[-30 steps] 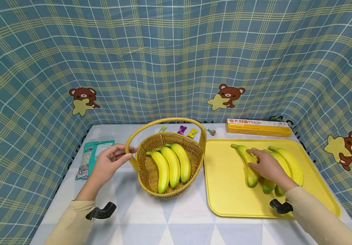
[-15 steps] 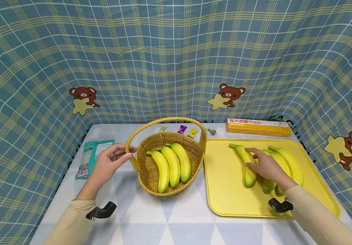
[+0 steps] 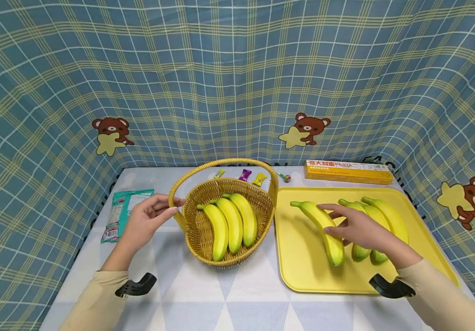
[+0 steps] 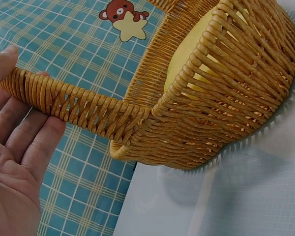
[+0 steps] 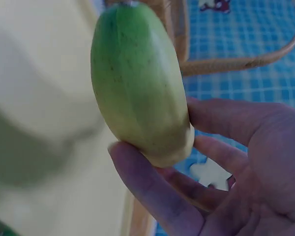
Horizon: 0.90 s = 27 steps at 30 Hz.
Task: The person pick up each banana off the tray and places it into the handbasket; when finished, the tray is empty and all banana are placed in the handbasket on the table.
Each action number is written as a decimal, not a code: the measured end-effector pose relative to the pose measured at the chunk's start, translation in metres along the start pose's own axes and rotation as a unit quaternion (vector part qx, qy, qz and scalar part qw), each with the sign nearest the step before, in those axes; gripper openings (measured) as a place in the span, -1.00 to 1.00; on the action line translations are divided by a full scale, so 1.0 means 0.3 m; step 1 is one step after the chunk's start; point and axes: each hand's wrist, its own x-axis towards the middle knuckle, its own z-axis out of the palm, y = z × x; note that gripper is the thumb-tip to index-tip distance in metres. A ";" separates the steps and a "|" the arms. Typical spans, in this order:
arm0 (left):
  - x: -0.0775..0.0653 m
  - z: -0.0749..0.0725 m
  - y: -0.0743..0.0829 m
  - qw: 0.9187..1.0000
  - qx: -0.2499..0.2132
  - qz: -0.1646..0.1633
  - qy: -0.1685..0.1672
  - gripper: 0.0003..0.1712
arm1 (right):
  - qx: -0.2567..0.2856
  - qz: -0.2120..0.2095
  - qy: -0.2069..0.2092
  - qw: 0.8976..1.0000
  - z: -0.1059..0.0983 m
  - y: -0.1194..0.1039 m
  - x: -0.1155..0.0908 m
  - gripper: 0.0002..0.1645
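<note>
"Where's the banana [image 3: 318,220]?"
"Above the yellow tray [image 3: 303,273], the right hand [image 3: 363,227] pinching it; the left hand [image 3: 148,216] holds the basket handle [image 3: 223,162]."
"And its feel?"
"Probably light and firm, the skin slightly slick; its thick middle seems the surest hold."

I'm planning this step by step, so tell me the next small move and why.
Probably carry the held banana left toward the basket. The right hand grips it above the tray, three other bananas lie in the basket with bare weave beside them, and the left hand holds the handle, which should help keep it steady.
</note>
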 end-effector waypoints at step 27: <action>-0.001 -0.003 -0.001 1.000 0.005 -0.011 0.007 -0.75 | -0.076 -0.158 -0.003 0.985 0.265 -0.359 0.281 -0.25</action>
